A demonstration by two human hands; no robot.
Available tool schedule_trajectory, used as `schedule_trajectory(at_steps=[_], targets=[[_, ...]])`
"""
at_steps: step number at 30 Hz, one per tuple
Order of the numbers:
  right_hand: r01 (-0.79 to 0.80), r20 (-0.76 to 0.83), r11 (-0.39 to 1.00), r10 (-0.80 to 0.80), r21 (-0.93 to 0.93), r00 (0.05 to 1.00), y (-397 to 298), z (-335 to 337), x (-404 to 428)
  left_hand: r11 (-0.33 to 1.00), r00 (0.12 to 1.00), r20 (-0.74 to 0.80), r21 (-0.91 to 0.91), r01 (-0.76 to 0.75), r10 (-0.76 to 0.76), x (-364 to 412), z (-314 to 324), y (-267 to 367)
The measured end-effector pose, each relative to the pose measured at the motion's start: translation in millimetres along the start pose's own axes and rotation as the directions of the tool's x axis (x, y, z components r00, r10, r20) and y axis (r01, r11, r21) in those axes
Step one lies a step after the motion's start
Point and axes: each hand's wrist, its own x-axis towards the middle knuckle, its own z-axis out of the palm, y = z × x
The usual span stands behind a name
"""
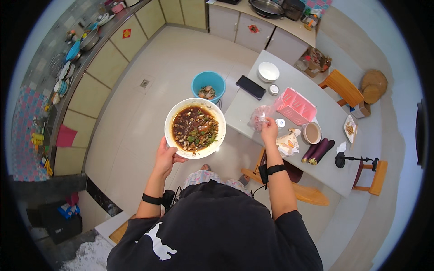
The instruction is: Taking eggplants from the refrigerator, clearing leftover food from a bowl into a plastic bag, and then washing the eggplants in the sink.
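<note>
My left hand [166, 156] grips the lower left rim of a white bowl [168, 144], held above the floor in front of me. Dark brown sauce with chopped green pepper and other bits [196, 128] fills much of it. Over the table's near edge, my right hand [270, 130] pinches the gathered top of a clear plastic bag [260, 117]; its pinkish contents are hard to make out. Close to those fingers are a small white-capped container [280, 123], a pink plastic basket [295, 107] and a printed paper bag [288, 143].
A blue bin [208, 81] holding scraps stands beyond the bowl. On the table [234, 110] are a smartphone [251, 87], a white bowl [268, 71], a cup of brownish liquid [312, 132], eggplants [317, 151] and a plate of food [350, 128]. A wooden chair [310, 194] stands against its near side.
</note>
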Motion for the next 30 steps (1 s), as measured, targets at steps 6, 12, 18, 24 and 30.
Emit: schedule_trajectory(at_steps=[6, 12, 18, 24, 30], targets=[[0.058, 0.139, 0.987, -0.037, -0.149, 0.99, -28, 6, -30, 1.0, 0.999, -0.033, 0.018, 0.002, -0.001, 0, -11, 0], [0.065, 0.35, 0.997, -0.048, -0.036, 0.936, -26, 10, -53, 0.999, 0.998, -0.056, -0.04, 0.01, -0.013, 9, -35, -3], [-0.049, 0.359, 0.993, 0.006, 0.111, 0.933, -42, 20, -58, 0.998, 0.997, -0.08, -0.062, -0.025, 0.02, 18, -81, 6], [-0.161, 0.404, 0.961, 0.059, 0.223, 0.913, -87, 32, -59, 0.997, 0.99, -0.132, -0.06, -0.051, 0.042, 18, -116, 22], [-0.23, 0.541, 0.905, -0.001, 0.358, 0.841, -173, 68, -64, 0.995, 0.979, -0.194, -0.068, -0.069, 0.055, 26, -132, 39]])
